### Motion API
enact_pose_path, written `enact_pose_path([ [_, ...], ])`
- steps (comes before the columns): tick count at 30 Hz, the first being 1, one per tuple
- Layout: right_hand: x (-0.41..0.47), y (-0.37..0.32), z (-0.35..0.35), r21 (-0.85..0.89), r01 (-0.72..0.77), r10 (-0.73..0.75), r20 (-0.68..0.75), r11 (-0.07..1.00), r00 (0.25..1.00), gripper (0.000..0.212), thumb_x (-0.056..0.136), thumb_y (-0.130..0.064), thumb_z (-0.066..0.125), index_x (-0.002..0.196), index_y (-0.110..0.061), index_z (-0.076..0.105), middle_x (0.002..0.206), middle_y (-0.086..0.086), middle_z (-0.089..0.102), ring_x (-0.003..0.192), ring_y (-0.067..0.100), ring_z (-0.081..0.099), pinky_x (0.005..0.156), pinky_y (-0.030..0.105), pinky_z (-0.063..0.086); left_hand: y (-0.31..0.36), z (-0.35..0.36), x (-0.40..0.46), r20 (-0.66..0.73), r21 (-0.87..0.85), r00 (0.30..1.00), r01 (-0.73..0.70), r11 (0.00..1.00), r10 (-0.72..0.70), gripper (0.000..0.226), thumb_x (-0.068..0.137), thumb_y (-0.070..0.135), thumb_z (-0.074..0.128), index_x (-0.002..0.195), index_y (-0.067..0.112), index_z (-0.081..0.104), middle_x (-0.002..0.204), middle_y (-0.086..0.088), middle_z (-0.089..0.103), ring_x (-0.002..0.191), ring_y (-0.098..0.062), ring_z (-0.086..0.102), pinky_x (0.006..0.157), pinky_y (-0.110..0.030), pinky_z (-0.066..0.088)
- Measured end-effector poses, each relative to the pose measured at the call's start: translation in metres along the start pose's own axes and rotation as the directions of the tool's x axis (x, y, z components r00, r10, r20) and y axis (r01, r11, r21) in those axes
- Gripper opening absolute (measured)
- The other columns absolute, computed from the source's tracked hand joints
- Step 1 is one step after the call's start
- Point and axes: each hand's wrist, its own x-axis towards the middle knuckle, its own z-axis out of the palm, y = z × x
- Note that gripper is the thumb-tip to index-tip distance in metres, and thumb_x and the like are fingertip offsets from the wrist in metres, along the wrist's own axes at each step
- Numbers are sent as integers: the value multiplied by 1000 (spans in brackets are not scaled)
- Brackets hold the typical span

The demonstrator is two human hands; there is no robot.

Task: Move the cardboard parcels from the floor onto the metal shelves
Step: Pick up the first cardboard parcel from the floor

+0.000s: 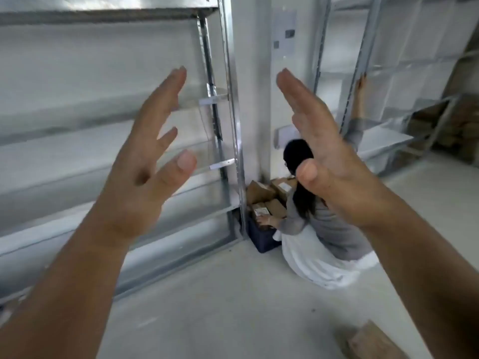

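Both arms reach up from the bottom corners of the frame. The left hand (145,164) is spread wide, fingers apart, empty. The right hand (326,156) is flat, fingers together and straight, palm facing the left one, also empty. At the bottom right a brown parcel (373,343) lies on the floor (233,307), cut off by the frame edge. Further in, at centre, a crouching person (324,224) reaches into a dark crate (261,239) that holds several brown parcels (264,200), some with white labels, tilted different ways. Bare shelves (77,151) fill the left side; blurred shelving (388,136) stands at the right.
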Motion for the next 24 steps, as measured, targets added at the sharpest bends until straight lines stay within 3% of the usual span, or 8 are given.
enact_pose_path([
  [5, -84, -4, -5, -145, -221, 200, -147, 964, 969, 108, 92, -77, 46, 166, -7, 8, 179, 12, 5, 168, 22, 3, 135, 51, 8, -27, 61, -11, 188, -160, 982, 29, 987, 2, 75, 93, 69, 59, 157, 46, 28, 172, 25, 24, 165, -6, 21, 131, -50, 27],
  [8, -132, -18, -16, -223, -322, 271, -228, 920, 935, 111, 95, -73, 46, 164, 3, 2, 178, 20, 2, 168, 29, 1, 134, 54, 8, -27, 106, -22, 270, -279, 962, 33, 960, 46, 83, 89, 77, 58, 158, 44, 26, 167, 33, 26, 166, -8, 20, 131, -57, 26],
  [10, -162, -29, -23, -273, -373, 299, -276, 887, 913, 109, 97, -69, 45, 162, 6, 0, 176, 24, 0, 167, 33, 0, 134, 55, 7, -20, 134, -32, 327, -337, 942, 38, 941, 80, 91, 88, 79, 56, 162, 38, 23, 168, 32, 26, 166, -8, 20, 131, -52, 28],
  [13, -205, -49, -32, -298, -431, 331, -332, 852, 883, 105, 99, -67, 43, 161, 6, -2, 176, 27, -1, 167, 35, -2, 135, 54, 5, -6, 173, -49, 415, -427, 903, 88, 900, 109, 94, 86, 82, 56, 162, 39, 22, 167, 34, 26, 165, -5, 21, 130, -40, 30],
  [17, -264, -70, -34, -217, -538, 425, -409, 814, 808, 108, 97, -71, 44, 164, 2, 0, 178, 19, 0, 168, 24, 1, 135, 46, 8, 14, 223, -74, 516, -496, 848, 183, 849, 119, 106, 84, 81, 58, 167, 28, 19, 173, 20, 23, 165, -8, 21, 131, -43, 29],
  [22, -349, -72, -18, -61, -629, 528, -486, 775, 696, 103, 94, -75, 47, 164, -15, 2, 179, 8, 4, 167, 14, 3, 135, 51, 8, 29, 276, -119, 626, -493, 767, 253, 832, 138, 94, 89, 78, 54, 163, 32, 19, 169, 27, 25, 166, -11, 20, 131, -41, 29],
  [24, -381, -70, -11, -9, -661, 570, -498, 750, 653, 105, 94, -75, 47, 164, -12, 1, 179, 8, 3, 167, 15, 2, 135, 50, 7, 29, 297, -137, 665, -477, 736, 289, 830, 126, 92, 90, 77, 53, 162, 32, 19, 168, 30, 25, 166, -10, 21, 130, -39, 31],
])
